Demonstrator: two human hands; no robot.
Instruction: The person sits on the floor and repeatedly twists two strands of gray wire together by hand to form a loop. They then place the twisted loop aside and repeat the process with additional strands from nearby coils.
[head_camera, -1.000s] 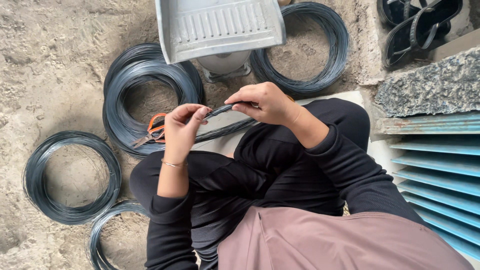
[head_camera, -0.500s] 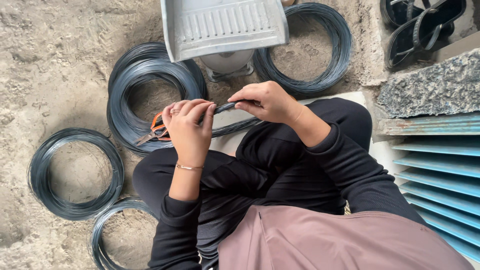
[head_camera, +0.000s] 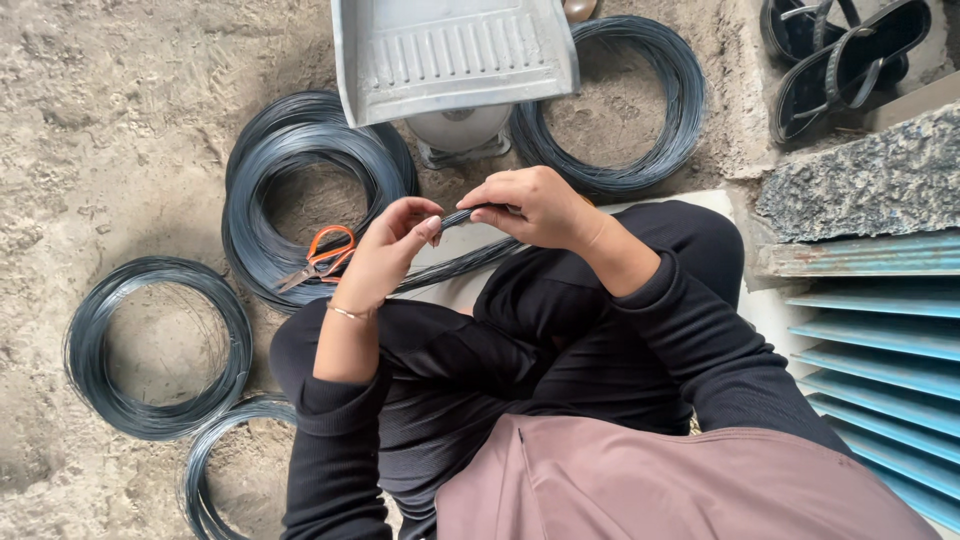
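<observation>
The wire bundle (head_camera: 455, 262), a dark sheaf of straight strands, lies across the person's lap, just below the grey scale (head_camera: 452, 60). Its upper end is pinched in the right hand (head_camera: 535, 205), fingers curled tight around it. The left hand (head_camera: 390, 250) meets that same end from the other side, fingertips closed on the strands, so both hands are together on the one end of the bundle. The rest of the sheaf runs down-left under the left wrist.

Judging progress: the strands already look cut to length and gathered, and the end seems to be getting evened or wound; I can't tell whether any tie is on yet.

Orange scissors (head_camera: 322, 256) rest left of the bundle, untouched, on a big wire coil (head_camera: 300, 215) below-left of the scale. Another coil (head_camera: 612, 100) sits right of the scale, and two more coils (head_camera: 155, 345) lie well to the lower left on the sandy floor (head_camera: 120, 120). So plenty of uncut wire is left. Black sandals (head_camera: 845, 50) are far right of the scale, with blue corrugated sheet (head_camera: 880, 340) below them.
</observation>
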